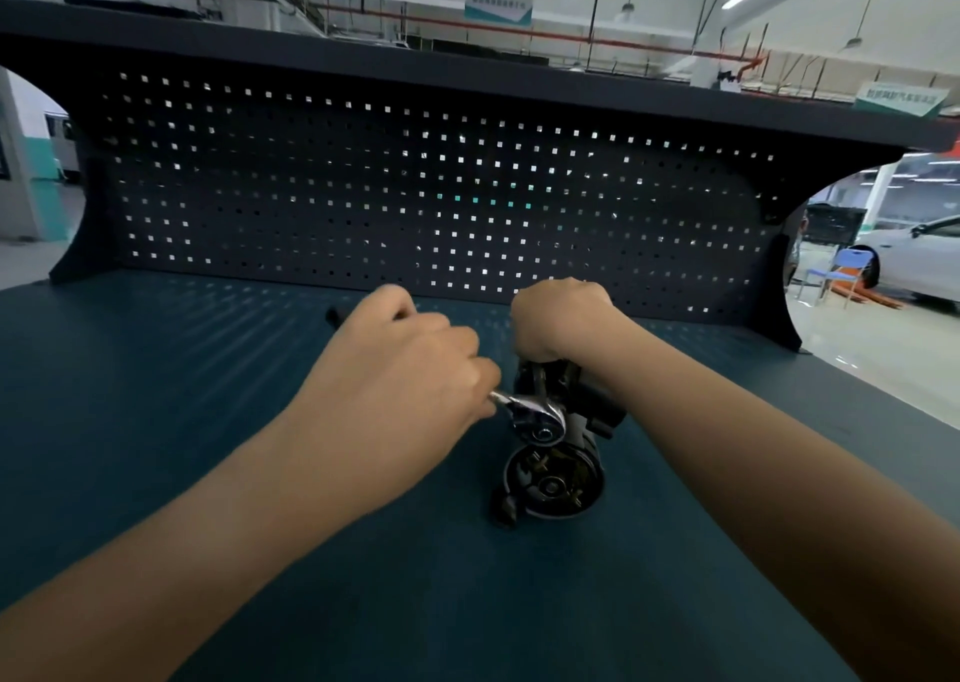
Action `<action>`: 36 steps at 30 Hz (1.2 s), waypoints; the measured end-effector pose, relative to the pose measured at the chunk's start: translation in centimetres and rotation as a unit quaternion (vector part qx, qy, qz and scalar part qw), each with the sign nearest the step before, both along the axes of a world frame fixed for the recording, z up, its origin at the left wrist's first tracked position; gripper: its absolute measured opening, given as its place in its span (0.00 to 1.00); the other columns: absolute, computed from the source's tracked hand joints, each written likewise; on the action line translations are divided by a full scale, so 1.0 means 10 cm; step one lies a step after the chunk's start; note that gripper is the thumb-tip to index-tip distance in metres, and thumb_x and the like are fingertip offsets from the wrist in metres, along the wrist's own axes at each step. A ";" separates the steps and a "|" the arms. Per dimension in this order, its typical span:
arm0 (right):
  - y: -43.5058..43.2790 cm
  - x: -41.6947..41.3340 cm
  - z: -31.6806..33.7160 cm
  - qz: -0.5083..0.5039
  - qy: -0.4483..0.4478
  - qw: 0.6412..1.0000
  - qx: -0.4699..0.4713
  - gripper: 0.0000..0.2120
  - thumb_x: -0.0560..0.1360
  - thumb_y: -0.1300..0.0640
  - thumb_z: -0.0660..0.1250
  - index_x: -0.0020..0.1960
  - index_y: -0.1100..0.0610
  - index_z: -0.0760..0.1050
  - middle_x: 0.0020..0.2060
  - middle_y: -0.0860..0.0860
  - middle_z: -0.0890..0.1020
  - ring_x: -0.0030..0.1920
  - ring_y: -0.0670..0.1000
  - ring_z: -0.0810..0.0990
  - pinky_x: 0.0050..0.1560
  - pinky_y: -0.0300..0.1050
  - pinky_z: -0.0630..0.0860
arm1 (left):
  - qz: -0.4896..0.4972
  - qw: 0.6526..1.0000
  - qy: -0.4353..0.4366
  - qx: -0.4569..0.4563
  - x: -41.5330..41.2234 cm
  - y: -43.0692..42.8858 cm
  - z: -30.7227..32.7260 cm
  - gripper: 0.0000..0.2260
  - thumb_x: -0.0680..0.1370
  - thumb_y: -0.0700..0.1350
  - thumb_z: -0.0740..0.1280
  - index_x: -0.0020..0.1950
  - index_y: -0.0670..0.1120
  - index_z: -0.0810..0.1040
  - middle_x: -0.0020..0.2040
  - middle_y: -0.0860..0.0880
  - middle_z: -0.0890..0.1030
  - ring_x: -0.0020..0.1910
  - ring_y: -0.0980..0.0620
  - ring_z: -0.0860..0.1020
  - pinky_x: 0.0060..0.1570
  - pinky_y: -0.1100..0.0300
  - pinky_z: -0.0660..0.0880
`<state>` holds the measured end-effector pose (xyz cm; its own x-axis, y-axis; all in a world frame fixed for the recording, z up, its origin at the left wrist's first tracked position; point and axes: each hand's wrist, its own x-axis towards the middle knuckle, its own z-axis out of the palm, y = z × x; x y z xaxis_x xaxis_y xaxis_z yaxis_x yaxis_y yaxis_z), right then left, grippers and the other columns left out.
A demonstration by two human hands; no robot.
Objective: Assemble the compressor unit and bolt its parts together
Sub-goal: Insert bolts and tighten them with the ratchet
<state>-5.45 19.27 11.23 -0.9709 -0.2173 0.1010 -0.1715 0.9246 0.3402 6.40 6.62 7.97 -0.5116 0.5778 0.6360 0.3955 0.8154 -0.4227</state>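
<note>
A dark metal compressor unit lies on its side on the bench, its round open end facing me. A chrome ratchet wrench sits with its head on top of the unit's body. My left hand is closed around the wrench handle, whose black end sticks out behind the hand at the left. My right hand grips the far end of the compressor from above, hiding that part of it.
The dark teal bench top stretches to both sides. A black pegboard back panel rises just behind the hands under a shelf. A white car and a blue chair stand off the bench at the far right.
</note>
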 end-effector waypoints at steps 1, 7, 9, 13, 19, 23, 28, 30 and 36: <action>0.00 0.00 0.01 -0.002 -0.010 1.000 -0.001 0.07 0.75 0.63 0.56 0.38 0.59 0.67 0.35 0.51 0.68 0.33 0.51 0.68 0.35 0.45 0.67 | 0.002 1.000 -0.005 0.010 -0.01 -0.02 0.00 0.07 0.68 0.51 0.70 0.32 0.49 0.81 0.26 0.54 0.75 0.25 0.51 0.75 0.33 0.56 0.71; 0.07 -0.05 0.11 0.034 -0.070 0.996 -0.040 0.16 0.79 0.61 0.52 0.33 0.59 0.65 0.31 0.51 0.69 0.30 0.50 0.66 0.38 0.44 0.68 | -0.060 0.887 -0.269 0.369 -0.06 -0.11 -0.33 0.04 0.75 0.51 0.67 0.43 0.55 0.82 0.37 0.53 0.82 0.38 0.55 0.79 0.41 0.54 0.74; 0.10 -0.07 0.09 0.042 -0.059 0.996 -0.057 0.15 0.79 0.59 0.53 0.34 0.59 0.65 0.33 0.51 0.69 0.31 0.50 0.67 0.37 0.43 0.67 | -0.079 0.860 -0.293 0.411 -0.09 -0.12 -0.39 0.04 0.74 0.48 0.68 0.42 0.56 0.82 0.38 0.53 0.82 0.39 0.56 0.78 0.42 0.55 0.73; 0.20 0.11 0.06 0.069 0.066 0.982 -0.161 0.19 0.79 0.50 0.55 0.34 0.60 0.63 0.33 0.51 0.68 0.39 0.55 0.70 0.40 0.45 0.65 | -0.040 0.974 -0.118 0.191 -0.10 -0.13 -0.18 0.11 0.74 0.54 0.65 0.42 0.51 0.84 0.31 0.56 0.78 0.32 0.58 0.77 0.47 0.51 0.73; 0.32 0.89 -0.37 0.345 0.069 0.896 -0.271 0.10 0.74 0.49 0.56 0.40 0.53 0.70 0.37 0.49 0.74 0.41 0.51 0.74 0.42 0.44 0.67 | -0.045 0.999 0.006 0.022 -0.07 -0.07 0.02 0.03 0.64 0.48 0.73 0.34 0.50 0.83 0.27 0.55 0.79 0.39 0.51 0.82 0.54 0.28 0.63; 0.31 0.88 -0.67 0.340 0.149 0.895 -0.249 0.09 0.73 0.59 0.64 0.50 0.62 0.77 0.35 0.54 0.80 0.35 0.57 0.78 0.35 0.45 0.73 | -0.054 0.998 0.036 0.025 -0.10 -0.12 -0.02 0.08 0.68 0.53 0.73 0.40 0.50 0.82 0.35 0.55 0.81 0.46 0.51 0.82 0.57 0.29 0.60; 0.17 0.84 -0.86 0.326 0.228 0.866 -0.302 0.16 0.74 0.54 0.57 0.49 0.60 0.80 0.32 0.50 0.81 0.32 0.52 0.79 0.36 0.41 0.73 | -0.290 0.791 0.025 0.538 -0.24 -0.40 -0.05 0.06 0.77 0.45 0.58 0.49 0.47 0.74 0.45 0.52 0.78 0.47 0.57 0.78 0.53 0.59 0.72; 0.15 0.84 -0.88 0.328 0.255 0.850 -0.325 0.15 0.74 0.55 0.57 0.50 0.60 0.80 0.32 0.49 0.81 0.32 0.50 0.79 0.39 0.38 0.72 | -0.258 0.641 -0.039 0.722 -0.38 -0.44 -0.10 0.09 0.78 0.40 0.57 0.42 0.49 0.74 0.37 0.55 0.79 0.40 0.56 0.77 0.43 0.62 0.72; 0.12 0.83 -0.76 0.335 0.287 0.829 -0.343 0.14 0.73 0.55 0.58 0.46 0.61 0.80 0.29 0.50 0.79 0.29 0.51 0.78 0.32 0.38 0.69 | -0.284 0.691 -0.399 0.532 -0.38 -0.18 -0.37 0.18 0.67 0.45 0.72 0.56 0.52 0.77 0.52 0.53 0.83 0.51 0.56 0.81 0.43 0.68 0.76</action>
<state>2.83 20.49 3.58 -0.4044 -0.3888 0.8278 -0.7164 0.6974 -0.0223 2.62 4.78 4.27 -0.8275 0.2525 0.5015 0.5404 0.1158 0.8334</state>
